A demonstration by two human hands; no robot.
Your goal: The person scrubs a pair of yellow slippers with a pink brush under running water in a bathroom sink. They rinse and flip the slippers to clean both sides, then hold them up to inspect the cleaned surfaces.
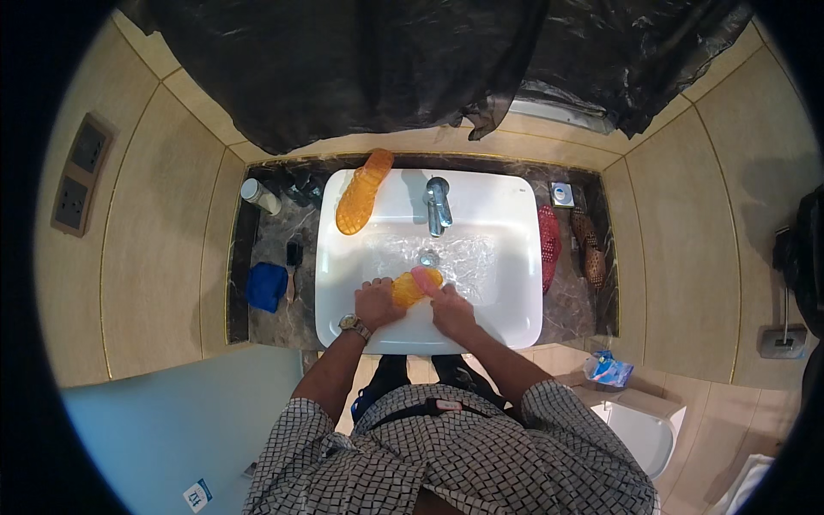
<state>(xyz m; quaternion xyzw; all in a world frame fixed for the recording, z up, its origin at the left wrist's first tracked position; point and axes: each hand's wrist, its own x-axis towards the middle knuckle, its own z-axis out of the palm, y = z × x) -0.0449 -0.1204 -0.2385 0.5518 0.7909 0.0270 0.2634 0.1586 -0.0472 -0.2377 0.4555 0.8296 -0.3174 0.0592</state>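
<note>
My left hand (378, 304), with a wristwatch on its wrist, grips one end of a yellow-orange plastic shoe (405, 291) low in the white washbasin (335, 270). In my right hand (453, 311) is a pink brush or scrubber (425, 281), which lies against that shoe; its working side is hidden. Water stands in the basin around the drain (429, 258). Above the drain is a chrome faucet (438, 206). Another orange jelly slipper (364, 193) rests on the basin's back left rim, its toe end pointing towards me.
Left on the dark marble counter are a white-lidded jar (260, 196), a blue cloth (266, 286) and a wooden-handled brush (291, 273). Right are red perforated shoes (548, 248), brown perforated shoes (589, 248) and a small box (561, 194). Black plastic sheeting (360, 71) hangs behind the basin.
</note>
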